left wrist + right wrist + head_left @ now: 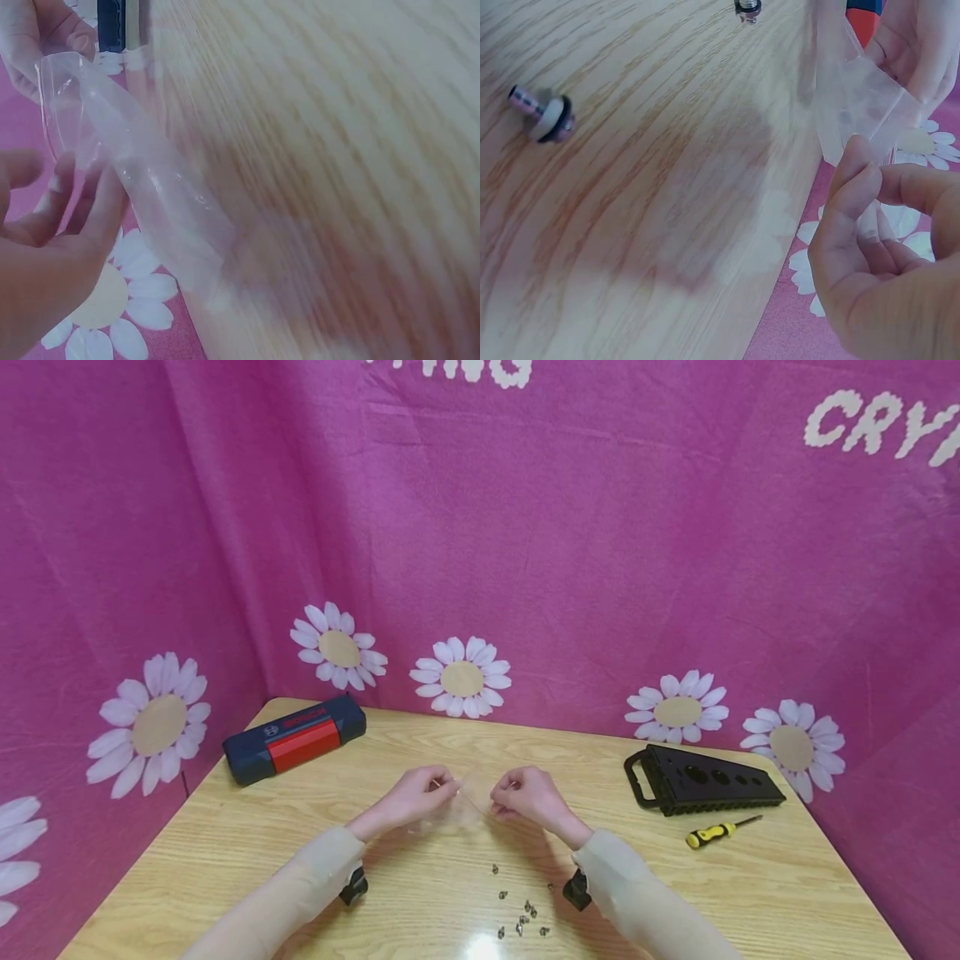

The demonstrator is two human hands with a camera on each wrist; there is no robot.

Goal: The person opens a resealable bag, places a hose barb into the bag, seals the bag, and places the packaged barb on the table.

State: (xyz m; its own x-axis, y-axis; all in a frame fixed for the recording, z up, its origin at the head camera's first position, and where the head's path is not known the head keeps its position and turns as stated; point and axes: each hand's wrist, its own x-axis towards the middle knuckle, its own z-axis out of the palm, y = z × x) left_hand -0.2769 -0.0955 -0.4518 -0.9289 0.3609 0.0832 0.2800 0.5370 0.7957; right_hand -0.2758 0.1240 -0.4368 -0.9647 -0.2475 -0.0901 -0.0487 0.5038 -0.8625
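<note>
A clear, thin plastic bag [452, 817] is stretched between my two hands over the middle of the table. My left hand [423, 792] pinches one side of its rim, and the bag's body [154, 184] hangs down from there in the left wrist view. On the opposite side, my right hand [528, 797] pinches the rim between thumb and forefinger; in the right wrist view the film [870, 97] spans across to the left hand. Nearer the front lie several small metal screws [523, 920]; one screw [544, 116] shows a washer and dark ring up close.
A dark blue and red Bosch case [300, 739] lies at the back left. To the right are a black handled rack [708, 781] and a yellow-black screwdriver [712, 835]. Pink cloth with daisies [525, 568] hangs behind the wooden table [420, 910].
</note>
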